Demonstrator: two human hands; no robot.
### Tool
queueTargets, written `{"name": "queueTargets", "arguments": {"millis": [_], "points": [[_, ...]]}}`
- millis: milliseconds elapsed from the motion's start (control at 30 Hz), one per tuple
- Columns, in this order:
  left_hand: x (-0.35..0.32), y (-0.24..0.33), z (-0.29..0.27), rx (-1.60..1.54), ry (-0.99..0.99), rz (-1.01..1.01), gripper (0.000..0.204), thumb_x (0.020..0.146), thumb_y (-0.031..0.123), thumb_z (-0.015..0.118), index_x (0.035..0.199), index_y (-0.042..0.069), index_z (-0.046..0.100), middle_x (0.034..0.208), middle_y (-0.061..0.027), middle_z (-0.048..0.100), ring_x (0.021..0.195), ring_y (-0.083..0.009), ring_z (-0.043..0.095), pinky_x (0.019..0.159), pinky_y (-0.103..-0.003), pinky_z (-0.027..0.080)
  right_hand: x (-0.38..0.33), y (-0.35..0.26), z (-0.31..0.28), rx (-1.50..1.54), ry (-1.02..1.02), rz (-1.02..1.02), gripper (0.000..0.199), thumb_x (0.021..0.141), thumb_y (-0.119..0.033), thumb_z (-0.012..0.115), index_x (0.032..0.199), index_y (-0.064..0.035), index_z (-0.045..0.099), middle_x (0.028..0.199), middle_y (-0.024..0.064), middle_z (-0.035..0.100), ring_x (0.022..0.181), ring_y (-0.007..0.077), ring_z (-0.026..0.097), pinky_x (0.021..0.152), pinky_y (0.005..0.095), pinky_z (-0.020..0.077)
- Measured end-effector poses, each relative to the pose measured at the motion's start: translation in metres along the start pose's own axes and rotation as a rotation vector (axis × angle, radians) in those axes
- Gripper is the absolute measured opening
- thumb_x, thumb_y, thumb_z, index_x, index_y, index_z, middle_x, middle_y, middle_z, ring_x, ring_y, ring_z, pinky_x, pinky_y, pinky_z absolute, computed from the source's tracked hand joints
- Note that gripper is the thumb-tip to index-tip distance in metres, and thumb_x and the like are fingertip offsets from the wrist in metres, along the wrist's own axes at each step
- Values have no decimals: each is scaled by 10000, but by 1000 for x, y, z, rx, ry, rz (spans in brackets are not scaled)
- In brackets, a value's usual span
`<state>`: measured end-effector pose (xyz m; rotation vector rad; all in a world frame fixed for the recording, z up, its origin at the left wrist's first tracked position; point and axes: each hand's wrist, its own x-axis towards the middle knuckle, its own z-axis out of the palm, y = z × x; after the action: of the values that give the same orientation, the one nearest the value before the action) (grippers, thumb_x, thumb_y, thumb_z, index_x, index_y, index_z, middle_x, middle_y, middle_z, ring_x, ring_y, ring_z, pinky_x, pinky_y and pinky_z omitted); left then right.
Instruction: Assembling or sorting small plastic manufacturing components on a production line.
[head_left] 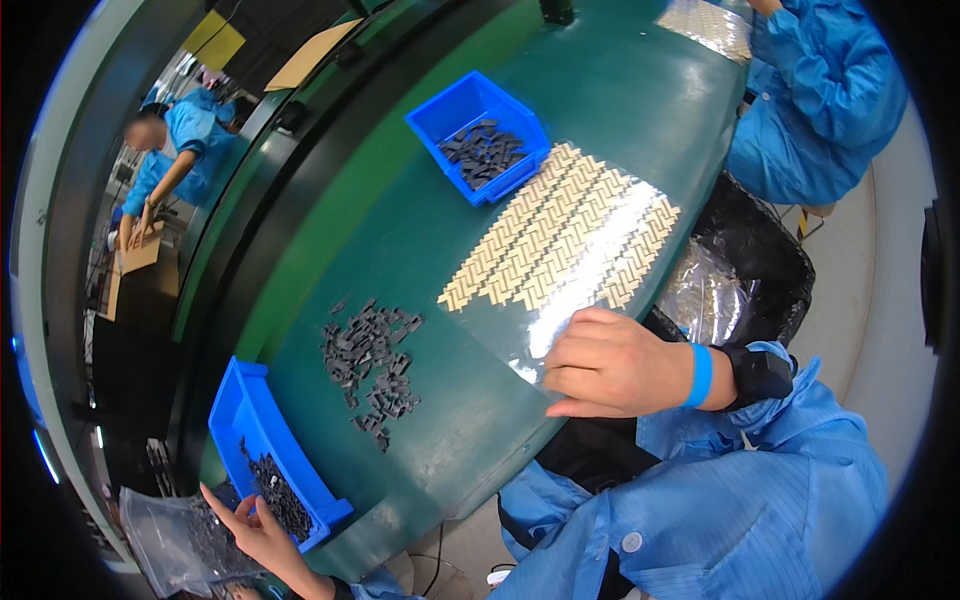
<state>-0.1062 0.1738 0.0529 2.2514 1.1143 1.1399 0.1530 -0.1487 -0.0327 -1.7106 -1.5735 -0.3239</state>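
Pale cream pieces in herringbone rows sit on a clear sheet [560,245], which lies flat on the green table [470,385] in front of the person. The right hand [612,365] is at the sheet's near corner, its fingers curled and close together; I cannot tell whether the tips pinch the film or merely press on it. Well to the left of the sheet, the left hand [262,538] has its fingers apart, index stretched out, nothing visible between them, over the near end of a lower blue bin [300,450] and beside a clear bag [165,540]. Between the sheet and that bin lies a loose pile of dark pieces [365,345]; an upper blue bin [437,112] adjoins the sheet's far left edge. A sharp tug by the right hand could skew the sheet or catch it against the upper bin, perhaps dislodging cream pieces. A sweeping left wrist could scatter the pile or tip the lower bin, mixing its small parts in.
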Motion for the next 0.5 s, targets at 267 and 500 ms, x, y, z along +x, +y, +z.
{"name": "queueTargets", "arguments": {"millis": [267,500], "points": [[-97,105,115,-946,-868,-464,683,775,47,635,1360,18,284,1207,-217,495,1111,-282,520,869,-387,479,-22,12,14,-56,-82,118,284,690,-219,704,888,-59,578,995,61,560,942,208,526,804,336,394],[-104,135,163,-1288,-861,-1042,544,866,74,543,1329,2,268,1252,-244,427,1177,-313,450,992,-470,358,-13,8,9,338,150,277,203,736,-132,693,890,-44,595,916,71,611,838,235,576,745,329,435]]}}
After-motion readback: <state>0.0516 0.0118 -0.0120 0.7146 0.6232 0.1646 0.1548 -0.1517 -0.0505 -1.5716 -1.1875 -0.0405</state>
